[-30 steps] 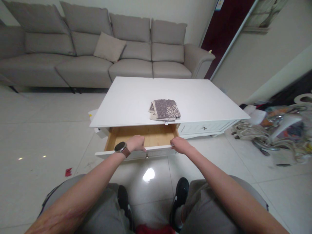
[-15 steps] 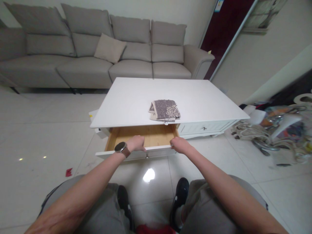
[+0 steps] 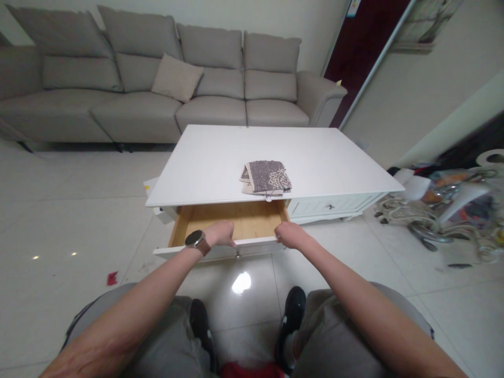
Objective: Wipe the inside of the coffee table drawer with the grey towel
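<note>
A drawer (image 3: 252, 223) with a white front and bare wooden inside is pulled out of the white coffee table (image 3: 212, 163). My left hand (image 3: 221, 232), below a wristwatch (image 3: 195, 239), is closed over the top edge of the drawer front, left of its small knob (image 3: 238, 254). At the right end of that edge, my right hand (image 3: 289, 234) grips the drawer front with curled fingers. On the tabletop just behind the drawer lies a folded grey and beige towel (image 3: 265, 177), its label hanging at the table edge.
Beyond the table stands a long grey sofa (image 3: 212, 107) with a beige cushion (image 3: 177, 77). A second, shut drawer (image 3: 331, 207) is at the right. Assorted household items (image 3: 449, 210) lie on the floor at right; a red scrap (image 3: 112, 278) lies at left.
Almost nothing differs. Both hands keep their place on the drawer front, and the drawer stands out by about the same amount. The towel has not moved.
</note>
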`<state>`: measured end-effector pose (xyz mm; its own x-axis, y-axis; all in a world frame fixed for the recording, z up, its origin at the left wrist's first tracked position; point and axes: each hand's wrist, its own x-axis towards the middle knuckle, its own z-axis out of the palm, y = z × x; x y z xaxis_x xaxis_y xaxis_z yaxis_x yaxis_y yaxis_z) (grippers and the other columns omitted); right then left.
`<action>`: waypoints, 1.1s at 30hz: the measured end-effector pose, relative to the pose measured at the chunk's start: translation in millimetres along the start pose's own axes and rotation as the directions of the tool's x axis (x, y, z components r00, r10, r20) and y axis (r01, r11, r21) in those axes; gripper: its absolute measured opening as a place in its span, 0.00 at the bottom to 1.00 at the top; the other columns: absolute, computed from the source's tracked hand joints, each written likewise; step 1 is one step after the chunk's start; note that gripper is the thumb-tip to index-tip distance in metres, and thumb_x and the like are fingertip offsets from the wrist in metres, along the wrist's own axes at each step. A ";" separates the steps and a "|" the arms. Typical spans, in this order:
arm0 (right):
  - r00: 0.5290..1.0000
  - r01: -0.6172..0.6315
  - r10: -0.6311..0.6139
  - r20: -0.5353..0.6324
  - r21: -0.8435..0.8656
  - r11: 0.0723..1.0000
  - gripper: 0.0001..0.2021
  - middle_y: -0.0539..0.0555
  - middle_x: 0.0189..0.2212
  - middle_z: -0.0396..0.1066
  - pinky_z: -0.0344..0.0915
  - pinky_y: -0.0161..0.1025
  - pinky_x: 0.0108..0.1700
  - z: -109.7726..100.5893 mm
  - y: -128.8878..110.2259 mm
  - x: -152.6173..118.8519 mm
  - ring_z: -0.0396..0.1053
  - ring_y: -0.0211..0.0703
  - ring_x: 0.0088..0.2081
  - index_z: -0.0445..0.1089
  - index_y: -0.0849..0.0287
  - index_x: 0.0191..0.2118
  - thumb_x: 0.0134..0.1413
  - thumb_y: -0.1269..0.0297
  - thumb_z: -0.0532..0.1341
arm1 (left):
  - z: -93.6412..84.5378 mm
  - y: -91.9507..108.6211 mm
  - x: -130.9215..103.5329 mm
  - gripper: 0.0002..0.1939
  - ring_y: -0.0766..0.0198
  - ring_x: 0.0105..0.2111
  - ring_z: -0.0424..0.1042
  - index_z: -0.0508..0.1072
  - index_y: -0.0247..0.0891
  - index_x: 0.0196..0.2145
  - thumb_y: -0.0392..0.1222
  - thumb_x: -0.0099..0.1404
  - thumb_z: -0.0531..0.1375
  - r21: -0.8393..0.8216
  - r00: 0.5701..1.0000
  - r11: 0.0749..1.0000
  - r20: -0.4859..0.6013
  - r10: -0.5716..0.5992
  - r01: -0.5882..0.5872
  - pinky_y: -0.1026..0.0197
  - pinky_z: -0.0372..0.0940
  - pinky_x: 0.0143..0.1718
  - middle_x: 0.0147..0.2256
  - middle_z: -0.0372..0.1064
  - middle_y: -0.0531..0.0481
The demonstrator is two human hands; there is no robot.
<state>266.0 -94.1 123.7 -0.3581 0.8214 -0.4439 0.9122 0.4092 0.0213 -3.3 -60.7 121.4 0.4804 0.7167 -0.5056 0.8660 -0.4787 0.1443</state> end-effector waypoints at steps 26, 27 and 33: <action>0.985 0.073 -0.068 0.158 -0.024 0.997 0.16 0.68 0.45 0.79 0.69 0.40 0.42 -4.9 -10.8 -6.1 0.77 0.56 0.45 0.82 0.64 0.44 0.48 0.67 0.69 | 7.4 12.6 -5.3 0.23 0.63 0.21 0.67 0.76 0.37 0.17 0.60 0.51 0.71 -0.034 0.987 0.999 0.160 0.022 -0.017 0.61 0.58 0.27 0.19 0.71 0.47; 0.982 0.082 -0.077 0.173 -0.025 0.996 0.16 0.68 0.44 0.79 0.69 0.40 0.41 -5.0 -11.6 -6.9 0.77 0.56 0.45 0.82 0.64 0.44 0.47 0.65 0.70 | 8.6 13.7 -6.2 0.24 0.63 0.20 0.67 0.75 0.37 0.16 0.60 0.50 0.72 -0.055 0.983 0.998 0.184 0.032 -0.022 0.61 0.58 0.27 0.19 0.71 0.47; 0.961 0.135 -0.124 0.246 -0.030 0.990 0.17 0.65 0.40 0.80 0.67 0.39 0.38 -2.7 -14.8 -11.6 0.77 0.54 0.42 0.83 0.64 0.42 0.43 0.63 0.72 | 13.6 23.4 -13.8 0.26 0.64 0.21 0.70 0.74 0.36 0.17 0.62 0.50 0.72 -0.103 0.959 0.995 0.281 0.041 -0.012 0.62 0.65 0.31 0.21 0.75 0.47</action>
<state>256.1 -108.7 130.9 -0.4079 0.6413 -0.6499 0.8493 0.5278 -0.0121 8.5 -88.7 120.2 0.4570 0.5254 -0.7177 0.8698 -0.4328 0.2370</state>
